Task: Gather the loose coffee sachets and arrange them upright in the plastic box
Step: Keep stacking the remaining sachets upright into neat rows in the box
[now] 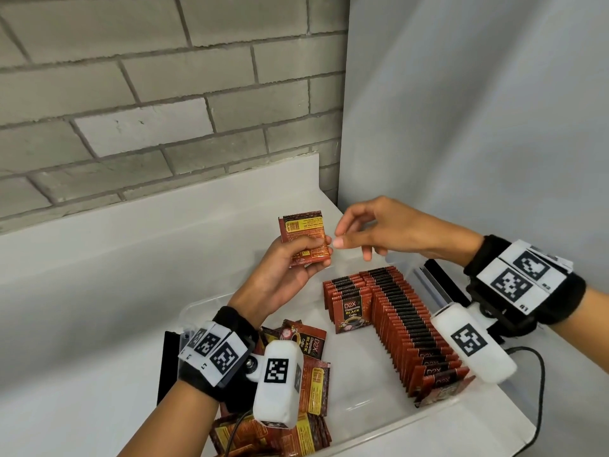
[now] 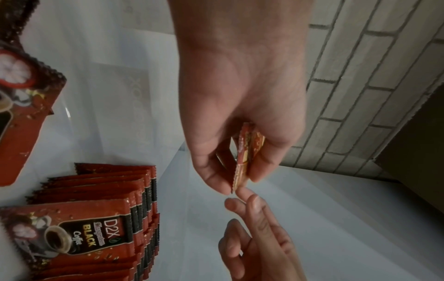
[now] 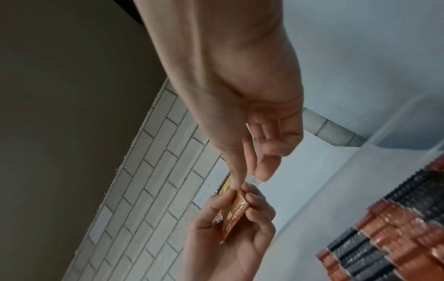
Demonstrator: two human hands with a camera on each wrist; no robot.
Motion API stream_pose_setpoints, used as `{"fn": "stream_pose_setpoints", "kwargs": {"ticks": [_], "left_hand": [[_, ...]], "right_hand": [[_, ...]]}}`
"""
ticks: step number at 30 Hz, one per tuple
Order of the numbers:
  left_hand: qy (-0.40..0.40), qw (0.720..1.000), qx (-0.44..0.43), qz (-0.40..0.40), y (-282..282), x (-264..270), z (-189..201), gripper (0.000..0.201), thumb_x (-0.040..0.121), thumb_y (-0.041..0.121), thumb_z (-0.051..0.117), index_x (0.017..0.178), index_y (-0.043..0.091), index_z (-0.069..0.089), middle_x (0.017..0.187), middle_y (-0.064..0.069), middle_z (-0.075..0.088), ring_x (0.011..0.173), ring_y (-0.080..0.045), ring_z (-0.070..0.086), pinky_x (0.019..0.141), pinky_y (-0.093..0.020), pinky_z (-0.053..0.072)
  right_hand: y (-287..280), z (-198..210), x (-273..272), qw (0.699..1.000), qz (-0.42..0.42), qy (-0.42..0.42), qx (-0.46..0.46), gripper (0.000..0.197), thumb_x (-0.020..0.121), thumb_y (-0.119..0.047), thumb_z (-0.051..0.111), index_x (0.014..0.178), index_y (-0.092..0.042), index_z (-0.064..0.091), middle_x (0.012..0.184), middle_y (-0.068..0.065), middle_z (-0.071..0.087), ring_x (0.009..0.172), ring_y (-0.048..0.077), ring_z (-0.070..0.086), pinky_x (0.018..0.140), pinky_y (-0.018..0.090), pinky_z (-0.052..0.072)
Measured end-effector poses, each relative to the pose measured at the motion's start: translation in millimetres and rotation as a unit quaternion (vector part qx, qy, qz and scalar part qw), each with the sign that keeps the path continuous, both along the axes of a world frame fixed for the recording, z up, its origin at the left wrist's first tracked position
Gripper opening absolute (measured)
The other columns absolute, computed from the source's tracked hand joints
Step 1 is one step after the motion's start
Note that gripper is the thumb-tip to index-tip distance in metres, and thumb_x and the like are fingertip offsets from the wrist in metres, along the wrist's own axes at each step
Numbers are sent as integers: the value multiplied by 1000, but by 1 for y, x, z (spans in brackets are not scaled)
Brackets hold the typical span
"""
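Left hand (image 1: 286,275) is raised above the far part of the plastic box (image 1: 438,420), fingers curled round a small stack of coffee sachets (image 1: 304,238), held upright between thumb and fingertips; back faces with yellow labels are turned toward the head camera. From the left wrist view the stack is seen edge-on, pinched thin. Right hand (image 1: 389,230) is held just beside it, loosely half-open, nothing gripped; its thumb and index fingertip are at the stack's right edge, and whether they touch cannot be told for sure. Inside the box, toward the worktop's right edge, a long row of sachets (image 1: 412,331) is stood upright, with a shorter row (image 1: 347,300) just beside it on the left. A loose heap of sachets (image 1: 313,384) is lain flat at the box's near left corner. The box is set on the white worktop (image 1: 99,308), near its right edge.
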State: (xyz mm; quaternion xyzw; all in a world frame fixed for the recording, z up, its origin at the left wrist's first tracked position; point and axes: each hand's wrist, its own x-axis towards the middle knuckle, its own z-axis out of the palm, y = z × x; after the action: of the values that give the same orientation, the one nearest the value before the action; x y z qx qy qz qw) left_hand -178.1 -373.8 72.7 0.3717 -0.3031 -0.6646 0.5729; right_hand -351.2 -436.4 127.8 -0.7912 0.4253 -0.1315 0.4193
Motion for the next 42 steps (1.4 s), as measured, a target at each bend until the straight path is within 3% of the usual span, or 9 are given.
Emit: {"fn": "stream_pose_setpoints", "kwargs": {"ticks": [6,10,15,21,24,27,30,36,42], "left_hand": [[27,999,6,-40,1,-1,0,24,79,3,56,102,9,63,84,-5,68,79,-15,63,70,-27,56],[44,998,12,-49,0,0,-2,22,76,4,67,98,8,65,89,-10,66,84,-19,62,78,-30,57],[99,993,16,-65,-2,2,-1,78,51,39,92,115,7,61,101,-16,66,95,-23,66,87,-32,55],[98,994,28,-40,-1,3,2,87,49,48,91,116,1,61,103,-14,65,86,-18,67,75,-23,56],[105,994,34,-26,-1,5,7,70,71,50,70,116,-3,61,106,-17,67,90,-20,69,75,-23,56],[35,999,12,-16,-2,5,11,40,82,23,57,114,0,63,105,-14,70,92,-18,69,82,-23,56],[-14,999,-4,-29,0,7,12,41,78,2,60,118,3,62,105,-14,71,93,-20,69,85,-29,56],[-110,992,-42,-50,4,7,15,46,74,-2,66,119,8,62,98,-10,71,88,-17,69,78,-28,57],[-264,960,-47,-84,7,8,26,18,81,9,68,99,5,70,93,-9,74,86,-16,69,75,-24,55]], "right_hand": [[6,-12,7,994,-36,-97,36,23,81,-24,74,99,-13,68,92,0,69,59,8,59,49,16,42],[10,-8,7,984,-56,-170,21,19,83,-14,72,98,-4,67,80,1,67,60,8,60,52,17,46],[11,-1,-2,973,-58,-212,-67,14,78,-12,76,90,-6,70,79,4,71,70,16,68,76,28,57],[24,-4,-8,969,-11,-183,-166,16,72,-18,79,86,-14,74,94,5,67,79,12,67,81,30,56],[28,-5,-10,961,-2,-179,-209,18,74,-14,77,92,-12,76,95,4,66,81,11,66,81,28,55],[31,-7,-10,963,30,-149,-224,19,77,-11,76,95,-13,76,98,2,64,82,13,67,81,28,55],[29,-4,-13,975,28,-125,-181,21,79,-4,74,96,-17,74,102,-1,63,85,11,66,83,26,55],[22,5,-17,988,-61,-143,-12,25,81,-21,73,104,-14,65,92,2,70,75,11,68,67,21,55],[23,6,-24,994,-23,-101,25,10,83,-11,71,91,-7,72,70,0,70,60,7,62,57,17,50]]}}
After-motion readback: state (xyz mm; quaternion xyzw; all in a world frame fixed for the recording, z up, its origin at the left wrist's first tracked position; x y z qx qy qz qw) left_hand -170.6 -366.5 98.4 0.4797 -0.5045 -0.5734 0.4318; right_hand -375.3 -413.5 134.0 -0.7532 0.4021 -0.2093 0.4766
